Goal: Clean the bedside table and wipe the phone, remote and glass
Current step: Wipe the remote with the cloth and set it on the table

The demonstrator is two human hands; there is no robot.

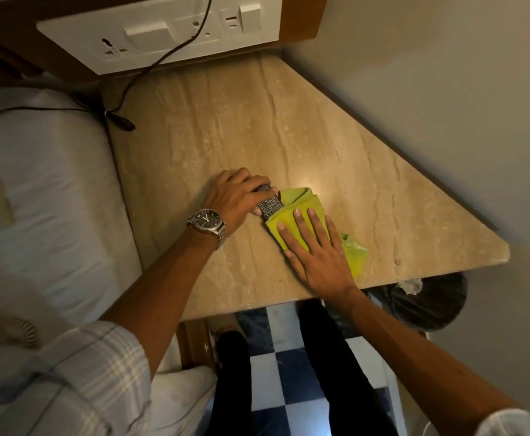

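While left hand (235, 199) grips remote (270, 207), cloth (301, 202) half-covering; bin (446, 297) holds paper (410, 286)

There's the left arm (175, 278) coming in from the lower left, forearm bare, checked sleeve (100, 357) bunched by the elbow, wristwatch (208, 221) on the wrist. The left hand (237, 196) sits knuckles up, fingers curled over the remote (270, 207), thumb against its near edge. From the lower right the right arm (414, 344) stretches in, bare too. The right hand (317, 251) lies flat, palm down, fingers straight and spread, pressing on the yellow cloth (298, 199). Both hands are close together, not touching. Below, the legs (329, 357) stand in dark trousers
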